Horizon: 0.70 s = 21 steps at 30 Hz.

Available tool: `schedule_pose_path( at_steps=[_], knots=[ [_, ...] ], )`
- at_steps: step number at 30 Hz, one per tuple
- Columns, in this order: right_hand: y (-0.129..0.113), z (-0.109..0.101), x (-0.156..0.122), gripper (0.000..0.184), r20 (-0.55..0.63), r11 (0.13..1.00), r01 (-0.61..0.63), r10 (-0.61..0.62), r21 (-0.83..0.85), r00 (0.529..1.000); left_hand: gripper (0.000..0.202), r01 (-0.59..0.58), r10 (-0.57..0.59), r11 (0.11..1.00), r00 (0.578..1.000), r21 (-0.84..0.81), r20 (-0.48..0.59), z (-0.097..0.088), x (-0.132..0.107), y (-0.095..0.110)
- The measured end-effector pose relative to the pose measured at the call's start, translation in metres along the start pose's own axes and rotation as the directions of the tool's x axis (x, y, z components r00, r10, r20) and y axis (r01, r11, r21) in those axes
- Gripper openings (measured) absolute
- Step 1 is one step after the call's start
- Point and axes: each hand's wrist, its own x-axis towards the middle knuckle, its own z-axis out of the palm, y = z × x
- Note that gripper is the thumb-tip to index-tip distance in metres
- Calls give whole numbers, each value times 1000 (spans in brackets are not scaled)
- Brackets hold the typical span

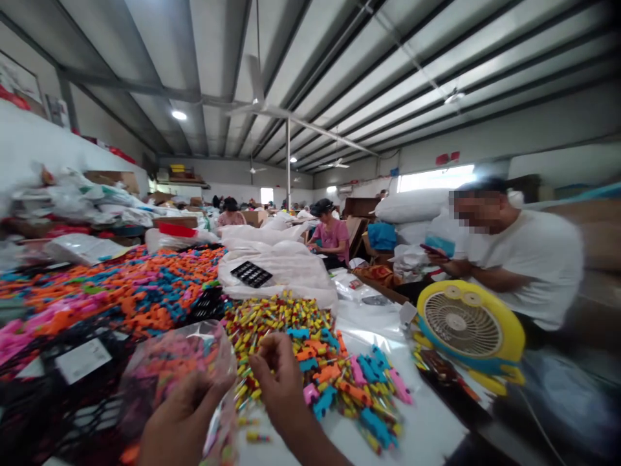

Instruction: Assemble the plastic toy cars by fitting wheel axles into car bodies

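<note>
My left hand grips the edge of a clear plastic bag, thumb pressed down on the film. Pink and orange pieces show through the bag. To the right, my right hand hovers over the table with its fingers curled in towards the thumb; whatever lies between them, if anything, is hidden. Just beyond it spreads a heap of small yellow-and-red pieces with pale tips. Blue, orange and pink plastic toy parts lie at the heap's right side.
A large pile of orange, blue and pink parts covers the left. White sacks bear a black tray. A yellow-and-blue fan stands at right, before a seated person holding a phone. Other people sit farther back.
</note>
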Motion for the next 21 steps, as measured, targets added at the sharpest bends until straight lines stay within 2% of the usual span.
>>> schedule_pose_path(
  at_steps=[2,3,4,6,8,11,13,14,15,17,18,19,21],
  knots=[
    [-11,-2,-15,40,164,998,-66,64,3,984,44,92,-91,995,995,-29,39,3,-9,14],
    [-15,-4,-20,40,255,994,-112,105,12,961,39,111,-98,990,985,-91,139,4,-11,20],
    [-17,-7,-22,37,327,987,-161,144,25,934,36,111,-80,982,977,-152,196,5,-12,24],
    [-14,-18,-17,31,383,971,-233,198,46,902,32,108,-57,979,961,-173,272,2,-10,27],
    [-3,-34,-6,30,343,966,-256,231,29,910,28,54,-27,996,944,-75,328,-7,-4,22],
    [16,-53,9,27,155,975,-188,205,-119,966,23,-14,-69,971,940,240,334,-20,5,7],
    [19,-53,9,24,85,966,-178,197,-187,977,18,-10,-112,916,954,402,279,-20,7,0],
    [18,-49,6,28,102,965,-190,210,-182,972,18,-4,-119,901,959,434,256,-17,6,-2],
    [14,-41,2,39,156,968,-206,228,-147,961,18,-10,-108,906,961,424,253,-11,5,-2],
    [5,-22,-4,60,302,975,-218,219,-38,928,21,-45,-40,960,955,276,293,4,1,2],
    [0,-13,-6,61,349,978,-210,192,15,917,21,-57,8,987,950,148,312,12,0,5],
    [-2,-5,-6,55,367,978,-199,164,61,916,21,-48,44,999,946,5,322,17,0,7],
    [-2,4,-3,38,312,978,-182,143,100,939,22,42,39,968,948,-247,315,22,2,11]
  ],
)
